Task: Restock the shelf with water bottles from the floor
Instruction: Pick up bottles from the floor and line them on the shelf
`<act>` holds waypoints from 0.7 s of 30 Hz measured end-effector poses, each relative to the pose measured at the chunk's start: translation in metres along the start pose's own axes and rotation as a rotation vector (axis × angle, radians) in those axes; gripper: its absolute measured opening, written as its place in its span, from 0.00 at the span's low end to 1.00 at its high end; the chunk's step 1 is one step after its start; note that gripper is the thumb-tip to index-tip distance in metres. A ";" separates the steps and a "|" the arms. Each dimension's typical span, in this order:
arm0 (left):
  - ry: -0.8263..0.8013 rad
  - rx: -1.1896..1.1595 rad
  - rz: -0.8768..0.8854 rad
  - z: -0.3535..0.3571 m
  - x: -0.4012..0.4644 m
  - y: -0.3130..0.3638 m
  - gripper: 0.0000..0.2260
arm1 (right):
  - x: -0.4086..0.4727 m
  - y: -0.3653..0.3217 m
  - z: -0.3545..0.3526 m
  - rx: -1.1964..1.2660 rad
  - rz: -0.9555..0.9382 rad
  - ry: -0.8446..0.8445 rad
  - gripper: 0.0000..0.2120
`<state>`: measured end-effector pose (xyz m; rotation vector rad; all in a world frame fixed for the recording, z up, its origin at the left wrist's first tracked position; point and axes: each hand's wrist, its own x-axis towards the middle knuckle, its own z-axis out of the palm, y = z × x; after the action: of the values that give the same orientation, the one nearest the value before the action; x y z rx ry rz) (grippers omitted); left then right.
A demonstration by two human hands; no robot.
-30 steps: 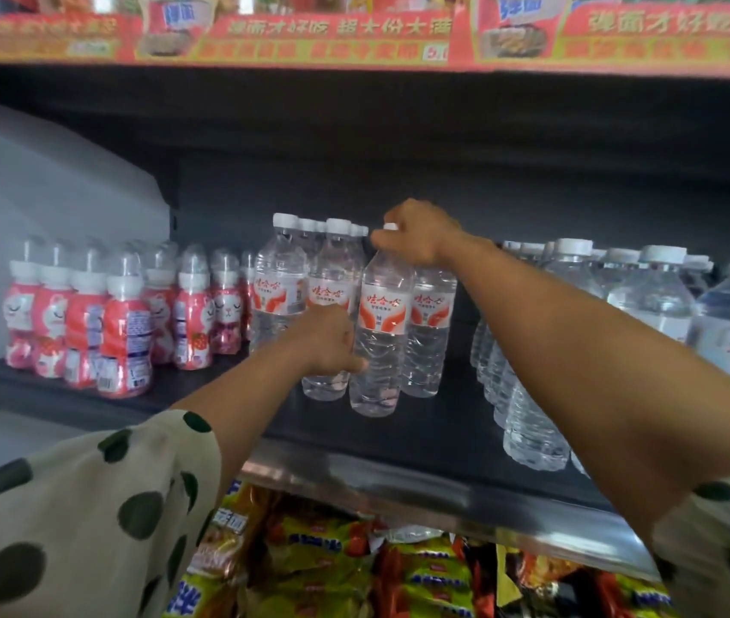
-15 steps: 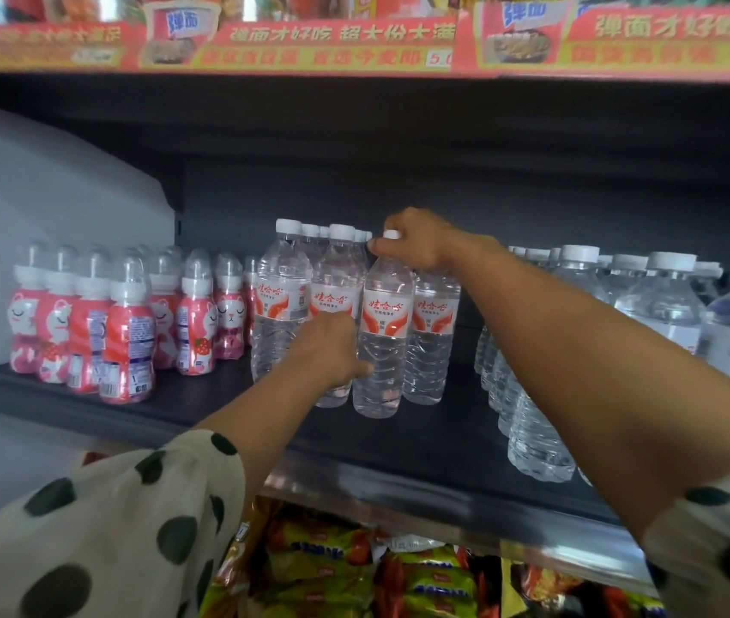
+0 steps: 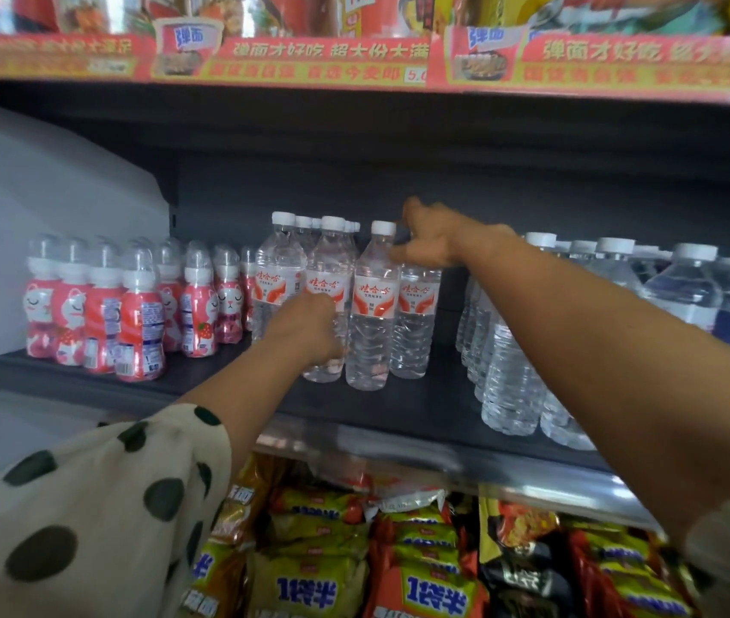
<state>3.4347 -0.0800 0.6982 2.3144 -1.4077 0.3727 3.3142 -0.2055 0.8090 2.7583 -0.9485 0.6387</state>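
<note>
On the dark shelf [image 3: 203,385], just right of the pink cat-faced drink bottles [image 3: 140,323], stands the cluster of red-labelled water bottles [image 3: 281,283]. Its front bottle [image 3: 372,314] sits upright at the cluster's near edge, its white cap now bare. Half a second ago the right hand [image 3: 432,240] lay curled over that cap; now it has lifted off to the right of the neck, fingers spread and loose, at most brushing the bottle's shoulder and pinching nothing. That reads as a release: this bottle is placed and stands on its own.

The left hand [image 3: 309,332] stays where it was, low against the second bottle [image 3: 330,296], just left of the front one. Its fingers curl round the lower body, so that bottle is still being steadied or nudged into line. Once it lets go, both bottles look shelved, and the likely next step is back down for more; the floor stock is out of view.

Right of the cluster, past a bare gap of shelf, stand rows of larger clear bottles [image 3: 510,376] with white caps. Above hangs a red price strip [image 3: 309,60]. Below the shelf's front edge, a lower tier holds piled snack packets [image 3: 399,573] in yellow, red and black.
</note>
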 end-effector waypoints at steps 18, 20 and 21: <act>-0.369 0.172 0.206 0.077 -0.320 0.020 0.17 | -0.398 -0.079 0.172 -0.108 -0.026 -0.322 0.32; -0.445 0.172 0.235 0.110 -0.354 0.017 0.19 | -0.439 -0.084 0.202 -0.079 -0.019 -0.396 0.31; -0.473 0.181 0.239 0.126 -0.369 0.016 0.18 | -0.458 -0.086 0.217 -0.063 -0.010 -0.428 0.31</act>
<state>3.2544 0.1430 0.4331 2.4909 -1.9570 0.0110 3.1179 0.0537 0.4112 2.8945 -1.0061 0.0071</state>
